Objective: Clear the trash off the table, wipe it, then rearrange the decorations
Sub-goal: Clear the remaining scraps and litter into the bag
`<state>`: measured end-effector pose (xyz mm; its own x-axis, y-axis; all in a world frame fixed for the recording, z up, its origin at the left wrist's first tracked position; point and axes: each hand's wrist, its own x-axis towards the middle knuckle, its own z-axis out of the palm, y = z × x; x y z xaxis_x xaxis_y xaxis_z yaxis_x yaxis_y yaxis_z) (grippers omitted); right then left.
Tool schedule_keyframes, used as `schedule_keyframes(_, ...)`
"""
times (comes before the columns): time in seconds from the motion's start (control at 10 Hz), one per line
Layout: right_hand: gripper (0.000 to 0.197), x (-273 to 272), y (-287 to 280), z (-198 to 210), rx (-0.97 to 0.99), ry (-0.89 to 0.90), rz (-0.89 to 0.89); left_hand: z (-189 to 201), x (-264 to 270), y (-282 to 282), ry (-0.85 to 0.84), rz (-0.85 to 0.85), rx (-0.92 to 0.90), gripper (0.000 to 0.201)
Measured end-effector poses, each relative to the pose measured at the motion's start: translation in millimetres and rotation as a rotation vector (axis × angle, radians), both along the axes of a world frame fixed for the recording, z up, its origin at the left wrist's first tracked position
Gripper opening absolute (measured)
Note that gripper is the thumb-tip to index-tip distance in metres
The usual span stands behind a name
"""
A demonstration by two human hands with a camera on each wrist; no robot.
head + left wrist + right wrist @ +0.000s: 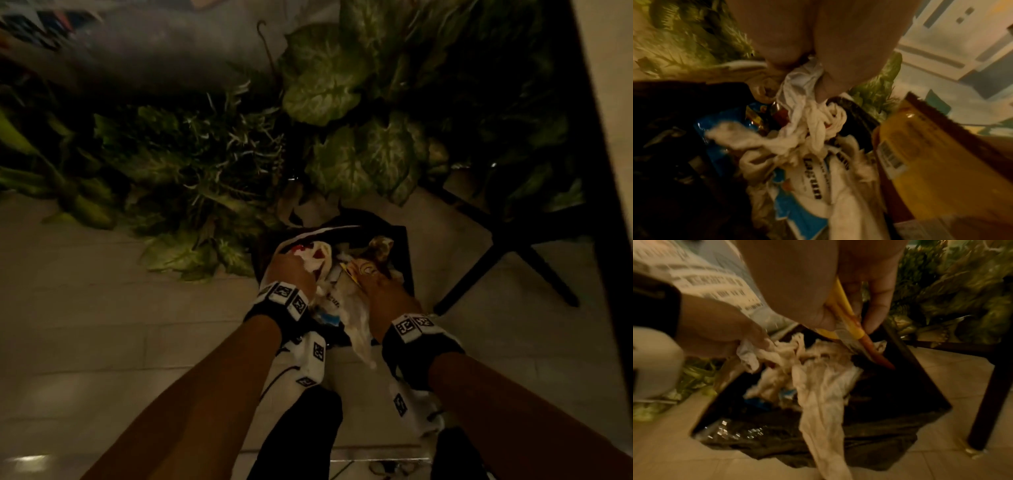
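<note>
The crumpled tissues [317, 262] and yellow wrapper [358, 270] sit over the black bin [402, 240] on the floor, left hand [289, 270] pinching tissue, right hand [380, 287] gripping the wrapper, so clearing looks nearly done; wiping the desk and rearranging decorations remain.

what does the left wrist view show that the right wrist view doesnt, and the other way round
Only the left wrist view shows the blue wrapper and the barcode on the yellow packet. Only the right wrist view shows the whole black-lined bin on the tiled floor and a dark table leg. Both show the left hand gripping crumpled white tissue, the yellow packet pinched by the right hand, and green foliage.
</note>
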<state>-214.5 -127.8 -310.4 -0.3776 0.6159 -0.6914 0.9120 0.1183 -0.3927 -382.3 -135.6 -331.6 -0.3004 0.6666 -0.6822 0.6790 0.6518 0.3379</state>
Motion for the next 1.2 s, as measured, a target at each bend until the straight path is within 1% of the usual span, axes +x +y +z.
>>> schedule_keyframes(0.1,0.062,-9.1,-4.6,-41.6,-0.117,-0.052,0.053,-37.1,4.2,-1.4,0.104,-0.07,-0.071,0.05)
schedule_keyframes(0.2,0.06,-14.2,-10.1,-68.2,-0.12,-0.09,0.004,-51.1,14.2,0.5,0.042,-0.131,-0.199,0.079)
schedule_keyframes(0.3,0.066,-18.4,0.2,-83.1,-0.118,-0.035,0.033,-63.7,21.6,7.4,0.037,-0.116,-0.219,0.094)
schedule_keyframes(0.4,0.072,-25.9,14.0,-91.0,-0.125,0.03,0.01,-69.5,21.1,10.6,0.025,-0.191,-0.209,0.101)
schedule_keyframes(0.5,0.076,-24.8,12.8,-87.9,-0.194,0.026,0.022,-74.4,18.5,7.2,0.019,-0.249,-0.216,0.101)
schedule_keyframes(0.6,0.093,-15.6,10.4,-76.4,-0.199,-0.007,0.097,-66.3,15.3,6.0,-0.006,-0.288,-0.261,0.096)
schedule_keyframes(0.7,0.094,-13.2,9.4,-56.0,-0.242,-0.013,0.089,-48.0,9.3,7.3,-0.039,-0.223,-0.17,0.074)
schedule_keyframes(0.8,0.077,-12.0,13.8,-31.8,-0.324,0.048,-0.109,-22.9,1.1,5.2,-0.084,-0.161,-0.089,0.07)
schedule_keyframes(0.9,0.043,-17.0,17.0,22.1,-0.287,0.111,-0.041,12.0,-5.5,-1.0,-0.217,-0.086,-0.084,0.07)
schedule_keyframes(1.0,0.05,-12.3,14.3,66.5,-0.239,0.21,-0.107,51.8,-7.3,-7.1,-0.205,0.016,0.019,0.07)
schedule_keyframes(1.1,0.053,-2.2,20.6,131.9,-0.192,0.339,-0.126,99.8,2.5,-0.4,-0.065,0.105,0.119,0.05)
schedule_keyframes(1.2,0.047,32.9,22.9,195.9,-0.163,0.447,-0.093,163.5,26.2,27.4,0.028,0.043,0.294,0.034)
